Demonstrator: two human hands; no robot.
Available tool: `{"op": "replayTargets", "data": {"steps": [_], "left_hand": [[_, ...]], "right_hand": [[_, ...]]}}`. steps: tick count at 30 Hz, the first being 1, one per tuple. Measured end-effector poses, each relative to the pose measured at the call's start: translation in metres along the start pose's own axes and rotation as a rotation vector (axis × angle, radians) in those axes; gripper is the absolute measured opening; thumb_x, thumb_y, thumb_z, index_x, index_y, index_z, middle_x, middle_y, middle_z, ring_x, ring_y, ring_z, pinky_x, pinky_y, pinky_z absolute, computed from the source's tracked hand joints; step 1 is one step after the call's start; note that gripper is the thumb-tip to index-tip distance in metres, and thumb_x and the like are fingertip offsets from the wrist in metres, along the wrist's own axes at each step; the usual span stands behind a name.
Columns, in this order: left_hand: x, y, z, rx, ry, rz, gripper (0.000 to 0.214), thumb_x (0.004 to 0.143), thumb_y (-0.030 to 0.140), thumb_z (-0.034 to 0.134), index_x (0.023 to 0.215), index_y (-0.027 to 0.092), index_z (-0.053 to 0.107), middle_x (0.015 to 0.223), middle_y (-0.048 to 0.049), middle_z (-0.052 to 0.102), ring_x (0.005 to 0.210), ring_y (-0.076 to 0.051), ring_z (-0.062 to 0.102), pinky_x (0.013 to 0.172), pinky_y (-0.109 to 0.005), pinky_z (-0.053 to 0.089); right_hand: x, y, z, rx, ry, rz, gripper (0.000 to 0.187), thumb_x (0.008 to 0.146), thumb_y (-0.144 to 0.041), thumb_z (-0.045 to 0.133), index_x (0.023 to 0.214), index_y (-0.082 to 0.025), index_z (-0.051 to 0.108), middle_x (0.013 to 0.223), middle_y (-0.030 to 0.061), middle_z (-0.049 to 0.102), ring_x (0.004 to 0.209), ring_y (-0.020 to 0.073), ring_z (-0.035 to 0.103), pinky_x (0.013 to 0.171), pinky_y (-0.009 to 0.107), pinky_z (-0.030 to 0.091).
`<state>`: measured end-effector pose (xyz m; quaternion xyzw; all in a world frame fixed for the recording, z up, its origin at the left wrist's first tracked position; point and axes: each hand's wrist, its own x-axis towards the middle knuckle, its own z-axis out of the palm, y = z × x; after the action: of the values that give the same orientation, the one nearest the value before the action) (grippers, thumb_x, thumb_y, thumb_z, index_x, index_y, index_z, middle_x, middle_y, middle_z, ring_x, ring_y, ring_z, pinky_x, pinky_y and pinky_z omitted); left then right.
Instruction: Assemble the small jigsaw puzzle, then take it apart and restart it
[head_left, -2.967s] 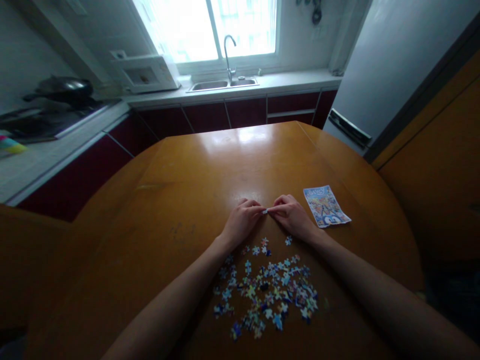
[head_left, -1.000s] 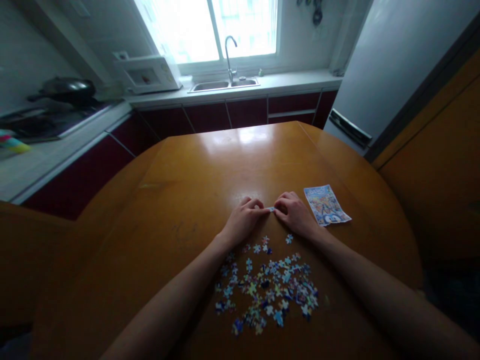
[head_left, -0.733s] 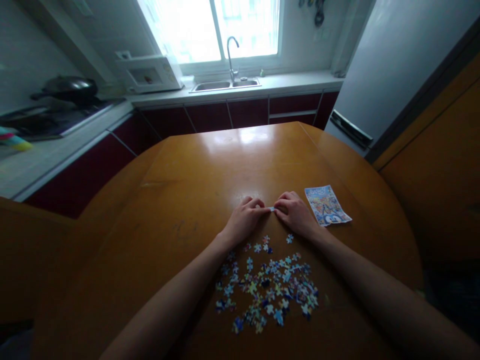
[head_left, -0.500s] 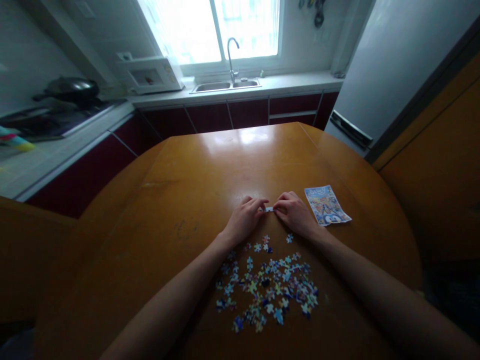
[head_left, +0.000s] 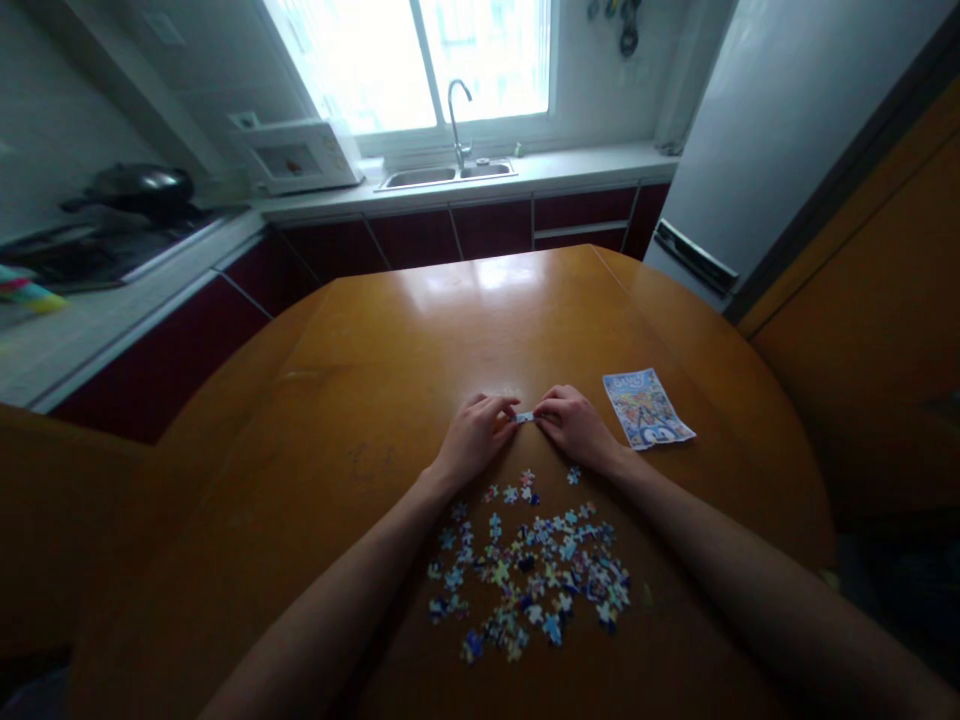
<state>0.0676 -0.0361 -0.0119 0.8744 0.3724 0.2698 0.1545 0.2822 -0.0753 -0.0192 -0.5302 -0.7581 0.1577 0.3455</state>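
Between my two hands, a short strip of joined jigsaw puzzle pieces (head_left: 525,417) lies on the wooden table (head_left: 360,360). Its left end is under the closed fingers of my left hand (head_left: 480,432). My right hand (head_left: 574,422) pinches its right end, and the fingertips partly hide both ends. Closer to me spreads a pile of loose jigsaw pieces (head_left: 551,575), mostly blue, white and yellow. A few stray pieces (head_left: 511,494) lie between that pile and my hands. To the right of my right hand rests a printed picture sheet (head_left: 648,408).
Beyond the table runs a counter with a sink (head_left: 450,174), a tap (head_left: 459,120) and a white microwave (head_left: 304,158). A dark pan (head_left: 142,188) sits on the stove at left. A tall fridge (head_left: 757,130) stands at the back right.
The view has shifted slightly, so everything sits a little further left. Both hands stay at the strip, and the fingers seem slightly closer together along it.
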Motion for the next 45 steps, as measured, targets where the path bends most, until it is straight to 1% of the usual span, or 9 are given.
{"op": "replayTargets", "data": {"steps": [12,17,22,26,28,31,35,40,45], "left_hand": [[0.001,0.004,-0.002,0.024,0.007,0.021,0.028,0.084,0.013,0.067,0.110,0.022,0.069,0.098,-0.0016,0.073,0.095,-0.021,0.061,0.088,-0.036,0.051],[0.001,0.001,-0.004,0.015,0.030,0.058,0.021,0.088,0.020,0.067,0.109,0.023,0.070,0.102,-0.0028,0.071,0.099,-0.022,0.059,0.090,-0.037,0.050],[0.009,0.009,-0.033,-0.009,0.235,0.016,0.017,0.093,0.025,0.059,0.106,0.020,0.069,0.100,-0.0039,0.071,0.095,-0.021,0.059,0.089,-0.036,0.049],[0.010,0.012,-0.060,0.007,0.282,-0.059,0.020,0.092,0.026,0.058,0.109,0.021,0.068,0.101,-0.0030,0.072,0.089,-0.020,0.059,0.083,-0.034,0.050],[0.004,0.008,-0.066,0.022,0.279,-0.082,0.019,0.091,0.026,0.058,0.106,0.021,0.069,0.100,-0.0034,0.073,0.087,-0.020,0.059,0.082,-0.034,0.049],[-0.012,0.000,-0.065,0.054,0.238,-0.090,0.017,0.090,0.026,0.058,0.101,0.020,0.070,0.099,-0.0041,0.072,0.087,-0.020,0.059,0.082,-0.034,0.049],[-0.036,-0.011,-0.057,0.072,0.241,-0.120,0.016,0.091,0.027,0.056,0.099,0.021,0.069,0.097,-0.0044,0.072,0.091,-0.021,0.061,0.081,-0.035,0.050],[-0.048,-0.019,-0.050,0.059,0.322,-0.126,0.016,0.092,0.026,0.053,0.095,0.020,0.069,0.090,-0.0039,0.070,0.086,-0.020,0.060,0.079,-0.033,0.049],[-0.047,-0.022,-0.048,0.018,0.381,-0.092,0.017,0.092,0.024,0.052,0.092,0.020,0.068,0.085,-0.0032,0.069,0.084,-0.019,0.060,0.077,-0.032,0.049]], "right_hand": [[0.000,0.003,0.001,-0.006,0.001,-0.008,0.009,0.088,-0.016,0.065,0.092,-0.019,0.072,0.096,0.0067,0.067,0.095,0.0210,0.058,0.086,0.034,0.046],[0.001,0.005,0.001,0.107,0.033,0.032,0.020,0.086,-0.017,0.067,0.106,-0.019,0.071,0.097,0.0062,0.067,0.092,0.0189,0.061,0.086,0.034,0.047],[0.001,0.005,-0.007,0.275,0.086,0.096,0.014,0.089,-0.019,0.063,0.100,-0.015,0.071,0.092,0.0058,0.066,0.076,0.0146,0.061,0.073,0.029,0.049],[-0.002,0.001,-0.022,0.205,0.088,0.047,0.010,0.087,-0.017,0.067,0.094,-0.018,0.073,0.094,0.0064,0.068,0.089,0.0180,0.062,0.082,0.033,0.050],[-0.005,-0.006,-0.034,0.153,0.024,-0.011,0.008,0.084,-0.015,0.069,0.090,-0.019,0.074,0.092,0.0059,0.068,0.090,0.0190,0.062,0.085,0.035,0.049],[-0.013,-0.020,-0.053,0.094,-0.178,-0.109,0.012,0.082,-0.011,0.070,0.084,-0.022,0.075,0.090,0.0044,0.068,0.088,0.0188,0.062,0.082,0.033,0.049],[-0.025,-0.038,-0.066,0.036,-0.457,-0.106,0.021,0.077,-0.004,0.069,0.080,-0.025,0.075,0.086,0.0014,0.070,0.077,0.0162,0.064,0.070,0.028,0.047],[-0.033,-0.051,-0.064,0.021,-0.514,-0.105,0.028,0.070,0.002,0.068,0.074,-0.025,0.075,0.081,0.0009,0.072,0.074,0.0170,0.064,0.066,0.028,0.045],[-0.037,-0.066,-0.066,-0.011,-0.569,-0.145,0.027,0.075,0.000,0.063,0.076,-0.025,0.074,0.080,0.0015,0.072,0.074,0.0170,0.063,0.066,0.029,0.045]]}}
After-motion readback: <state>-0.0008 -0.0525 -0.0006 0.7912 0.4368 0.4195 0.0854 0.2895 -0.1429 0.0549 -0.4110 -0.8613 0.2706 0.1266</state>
